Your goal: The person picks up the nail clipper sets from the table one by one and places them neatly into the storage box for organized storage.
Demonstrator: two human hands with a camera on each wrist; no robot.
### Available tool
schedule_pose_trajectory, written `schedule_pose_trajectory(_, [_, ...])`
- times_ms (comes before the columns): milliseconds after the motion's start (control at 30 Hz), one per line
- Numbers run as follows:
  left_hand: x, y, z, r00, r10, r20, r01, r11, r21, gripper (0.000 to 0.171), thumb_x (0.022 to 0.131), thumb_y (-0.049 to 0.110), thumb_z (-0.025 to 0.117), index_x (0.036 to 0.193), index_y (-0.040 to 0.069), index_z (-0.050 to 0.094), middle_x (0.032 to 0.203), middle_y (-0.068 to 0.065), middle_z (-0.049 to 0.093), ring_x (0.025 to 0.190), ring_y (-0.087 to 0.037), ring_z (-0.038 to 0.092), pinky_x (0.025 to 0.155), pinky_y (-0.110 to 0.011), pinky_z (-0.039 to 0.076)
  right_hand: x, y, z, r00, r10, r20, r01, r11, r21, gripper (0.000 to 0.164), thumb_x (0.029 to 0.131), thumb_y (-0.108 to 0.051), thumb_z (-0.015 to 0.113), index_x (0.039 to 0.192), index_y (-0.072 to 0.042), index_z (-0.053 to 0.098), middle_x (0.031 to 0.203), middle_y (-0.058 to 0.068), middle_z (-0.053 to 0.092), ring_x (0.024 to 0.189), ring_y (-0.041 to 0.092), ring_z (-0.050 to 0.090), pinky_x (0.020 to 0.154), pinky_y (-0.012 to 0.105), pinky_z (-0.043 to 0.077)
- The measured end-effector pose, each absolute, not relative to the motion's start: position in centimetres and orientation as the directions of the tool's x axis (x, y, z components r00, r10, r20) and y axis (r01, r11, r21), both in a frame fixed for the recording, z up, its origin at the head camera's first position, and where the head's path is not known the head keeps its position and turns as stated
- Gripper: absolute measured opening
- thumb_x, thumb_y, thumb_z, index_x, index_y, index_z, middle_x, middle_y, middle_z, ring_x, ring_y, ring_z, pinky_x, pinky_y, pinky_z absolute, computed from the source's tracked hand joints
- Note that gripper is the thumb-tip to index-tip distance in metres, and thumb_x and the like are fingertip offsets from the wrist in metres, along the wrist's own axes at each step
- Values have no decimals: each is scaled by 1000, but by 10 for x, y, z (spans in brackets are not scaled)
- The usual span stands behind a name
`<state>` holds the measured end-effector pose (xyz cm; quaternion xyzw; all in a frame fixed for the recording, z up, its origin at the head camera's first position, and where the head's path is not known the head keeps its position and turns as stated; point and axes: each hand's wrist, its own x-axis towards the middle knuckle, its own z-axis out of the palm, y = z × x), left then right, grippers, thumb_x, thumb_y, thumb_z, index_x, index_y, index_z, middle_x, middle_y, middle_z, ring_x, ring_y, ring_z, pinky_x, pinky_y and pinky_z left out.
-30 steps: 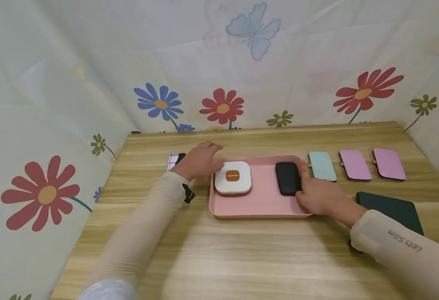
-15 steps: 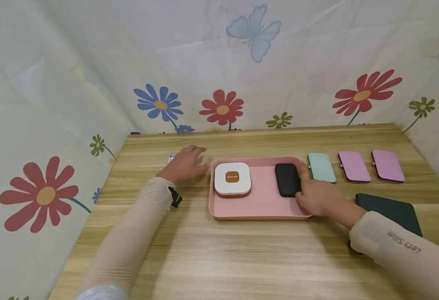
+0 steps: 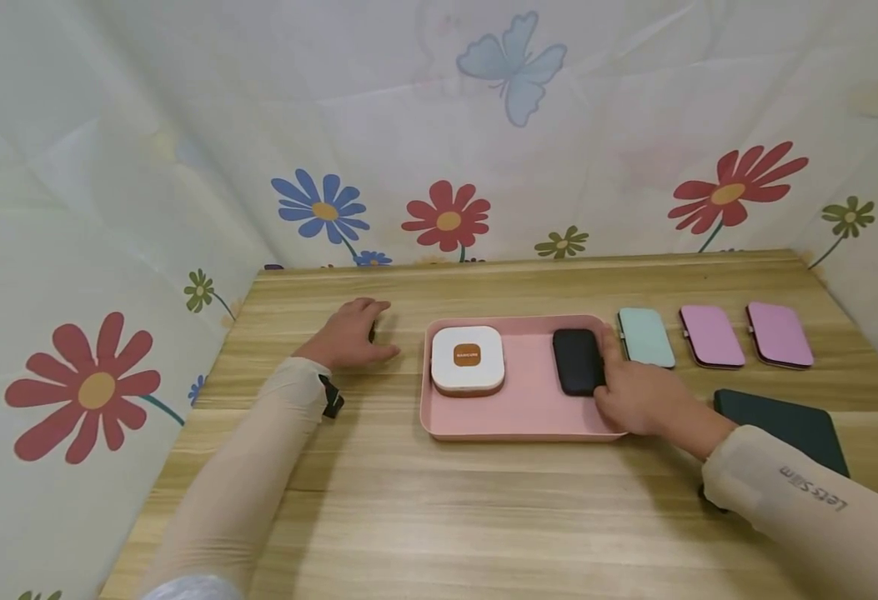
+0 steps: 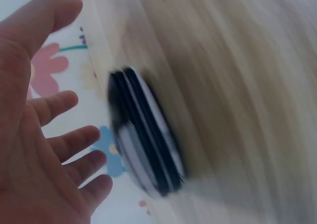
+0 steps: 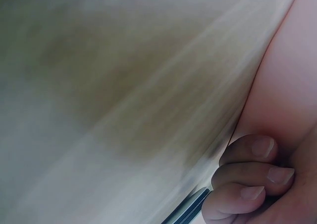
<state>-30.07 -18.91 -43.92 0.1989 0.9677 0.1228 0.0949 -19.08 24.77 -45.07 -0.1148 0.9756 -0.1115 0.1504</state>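
Observation:
My left hand (image 3: 348, 335) is spread over the wooden table, left of the pink tray (image 3: 514, 421). Just beyond its fingers in the left wrist view stands a small black-and-white plaid case (image 4: 148, 135), blurred and apart from them; in the head view the hand covers nearly all of it. My right hand (image 3: 637, 396) holds the tray's right wall, thumb on the inner side. In the right wrist view its fingers (image 5: 242, 177) are curled against the tray's outside. Inside the tray lie a white rounded case with a brown label (image 3: 469, 358) and a black case (image 3: 578, 362).
Right of the tray, a mint case (image 3: 645, 337) and two pink cases (image 3: 712, 336) lie in a row. A dark green flat case (image 3: 784, 429) sits nearer, partly behind the right forearm. Flowered cloth (image 3: 408, 125) hangs behind and beside the table.
My left hand has drawn back left from the white case and the tray's left rim to the plaid case. The right hand keeps its place on the tray.

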Motion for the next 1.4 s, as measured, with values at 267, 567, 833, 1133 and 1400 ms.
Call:
schedule_pose_trajectory(267, [-310,-218,-454,-892,413,-184,337,878,340,107,76,56,78,158,8,29,161,-25,24,149,-43,23,117,-58,27,-192,247,-452,-930,-249,-272,-178,949,-260,90,95,-26,41,152,10,-18,101,21,71,62,19,56,54,34,41])
schedule_pose_trajectory(567, [-309,-230,-453,-864,454,-218,349,852,392,106,78,50,80,160,10,25,163,-26,15,149,-46,16,115,-63,26,-190,248,-449,-929,-264,-260,-196,946,-257,90,95,-26,41,152,10,-19,89,15,70,59,18,55,52,33,41])
schedule_pose_trajectory(833, [-304,-229,-449,-861,468,-200,377,850,367,108,76,47,82,159,7,25,159,-29,22,145,-49,23,113,-62,30,-190,248,-448,-925,-265,-271,-197,947,-252,91,95,-26,41,152,9,-22,81,9,67,59,17,55,51,33,39])
schedule_pose_trajectory(1133, [-300,-230,-449,-866,459,-198,372,857,357,108,77,48,82,159,7,25,157,-28,26,142,-47,28,113,-60,31,-190,245,-448,-927,-242,-287,-166,950,-264,92,97,-29,42,153,4,-23,73,6,64,59,19,56,49,34,39])
schedule_pose_trajectory(1400, [-300,-230,-457,-889,438,-129,376,862,339,110,69,59,84,156,11,37,150,-23,39,134,-42,38,109,-56,37,-190,248,-451,-927,-254,-277,-181,948,-261,93,96,-26,42,152,6,-25,75,6,63,57,18,54,49,33,38])
